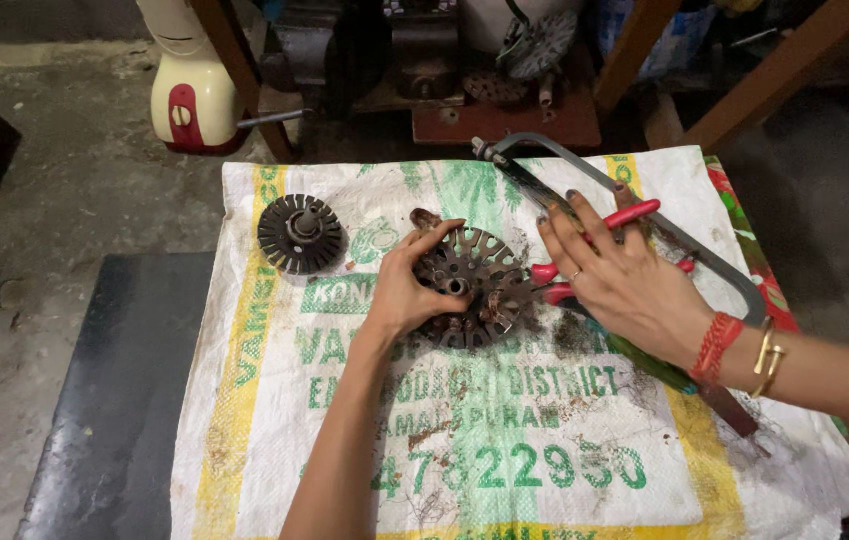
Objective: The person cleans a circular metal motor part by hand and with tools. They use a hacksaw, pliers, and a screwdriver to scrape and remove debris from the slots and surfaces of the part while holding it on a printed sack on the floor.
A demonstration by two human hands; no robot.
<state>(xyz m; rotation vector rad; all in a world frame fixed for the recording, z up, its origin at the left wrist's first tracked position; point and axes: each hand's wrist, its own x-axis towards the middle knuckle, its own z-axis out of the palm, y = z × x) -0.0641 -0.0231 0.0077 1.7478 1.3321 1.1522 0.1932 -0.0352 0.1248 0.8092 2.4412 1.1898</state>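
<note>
Head view: rusty slotted metal disc

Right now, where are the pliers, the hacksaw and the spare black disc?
Pliers (634, 214), head view, on the upper red handle.
Hacksaw (584, 166), head view, on the grey frame's top bar.
Black disc (300, 234), head view, on its centre hub.
</note>
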